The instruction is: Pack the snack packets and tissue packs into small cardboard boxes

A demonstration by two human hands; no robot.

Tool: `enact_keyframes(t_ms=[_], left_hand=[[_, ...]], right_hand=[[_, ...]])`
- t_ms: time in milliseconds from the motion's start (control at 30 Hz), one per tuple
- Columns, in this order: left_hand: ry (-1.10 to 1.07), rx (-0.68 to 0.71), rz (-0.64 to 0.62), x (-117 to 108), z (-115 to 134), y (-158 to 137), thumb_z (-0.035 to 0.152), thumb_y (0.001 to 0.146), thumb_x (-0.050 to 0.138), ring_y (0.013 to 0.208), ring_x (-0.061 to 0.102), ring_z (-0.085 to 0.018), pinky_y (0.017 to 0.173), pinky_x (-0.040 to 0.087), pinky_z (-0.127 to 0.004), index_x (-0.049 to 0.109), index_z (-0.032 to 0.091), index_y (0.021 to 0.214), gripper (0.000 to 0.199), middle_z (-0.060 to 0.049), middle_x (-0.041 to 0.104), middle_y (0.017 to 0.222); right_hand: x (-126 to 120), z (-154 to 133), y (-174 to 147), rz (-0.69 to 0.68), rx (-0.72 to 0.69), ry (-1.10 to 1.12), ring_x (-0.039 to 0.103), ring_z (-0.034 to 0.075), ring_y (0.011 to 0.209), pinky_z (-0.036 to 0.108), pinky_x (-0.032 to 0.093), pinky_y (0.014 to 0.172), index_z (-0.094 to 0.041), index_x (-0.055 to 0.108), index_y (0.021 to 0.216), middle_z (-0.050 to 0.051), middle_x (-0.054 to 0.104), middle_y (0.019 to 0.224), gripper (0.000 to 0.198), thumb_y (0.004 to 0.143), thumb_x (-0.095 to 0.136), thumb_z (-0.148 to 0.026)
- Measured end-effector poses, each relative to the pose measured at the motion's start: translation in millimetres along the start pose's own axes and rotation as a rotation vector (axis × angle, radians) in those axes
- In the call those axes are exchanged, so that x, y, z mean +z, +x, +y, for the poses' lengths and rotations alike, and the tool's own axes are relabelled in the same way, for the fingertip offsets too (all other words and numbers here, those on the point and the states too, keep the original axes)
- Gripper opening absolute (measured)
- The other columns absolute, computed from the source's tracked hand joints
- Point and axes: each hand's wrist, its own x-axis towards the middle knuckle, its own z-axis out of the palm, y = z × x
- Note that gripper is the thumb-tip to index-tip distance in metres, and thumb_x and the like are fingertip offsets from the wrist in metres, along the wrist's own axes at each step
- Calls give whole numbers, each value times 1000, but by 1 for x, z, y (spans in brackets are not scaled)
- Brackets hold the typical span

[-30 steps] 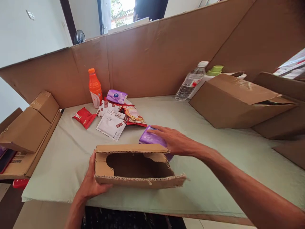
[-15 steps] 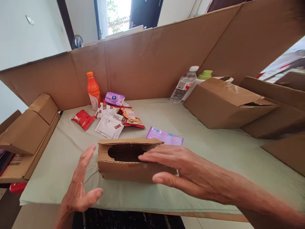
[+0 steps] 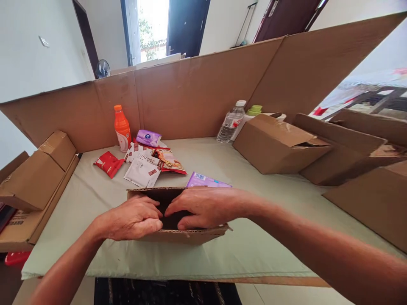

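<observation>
A small brown cardboard box (image 3: 178, 238) stands at the near side of the cloth-covered table, its opening facing up. My left hand (image 3: 135, 218) grips the left end of the opening, fingers bent inside and thumb by the front edge. At the right end, my right hand (image 3: 206, 207) holds the box with its fingertips dipping into the opening. The fingertips of the two hands nearly meet over the dark inside, whose contents I cannot make out. Just behind the box lies a flat purple packet (image 3: 208, 182), partly covered by my right hand.
Behind are white sachets (image 3: 143, 171), a red packet (image 3: 109, 164), a snack bag (image 3: 171, 161), purple tissues (image 3: 148, 137) and an orange bottle (image 3: 122, 129). A water bottle (image 3: 231, 123) leans near open boxes (image 3: 276, 148) at right. A cardboard wall (image 3: 190, 97) closes the back.
Both hands, apart and spread before, have come onto the box and reached into its opening. The opening is wider now. The camera view has turned slightly right.
</observation>
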Motion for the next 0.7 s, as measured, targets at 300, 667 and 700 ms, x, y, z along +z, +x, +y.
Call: enact_keyframes(t_ms=[300,667,700], left_hand=[[405,-137,-51,7,10,-17,32,83,70,87,65,-28,100,52,-52,68,20,68,19,-7,67,74],[552,-235,486,49,6,-62,33,91,66,132,54,-39,114,36,-68,62,16,111,26,-21,56,137],[550,-249,509,52,5,-62,33,91,66,134,52,-39,114,36,-67,61,17,114,28,-22,54,140]], right_hand=[[12,-6,-15,136,216,-363,75,30,75,35,51,62,-17,77,83,11,76,82,12,87,67,-23],[94,63,-72,570,274,-16,76,30,97,44,63,79,-21,71,124,12,78,117,37,98,46,-31],[97,65,-74,595,290,23,76,30,101,46,63,84,-22,72,123,11,78,117,38,99,45,-33]])
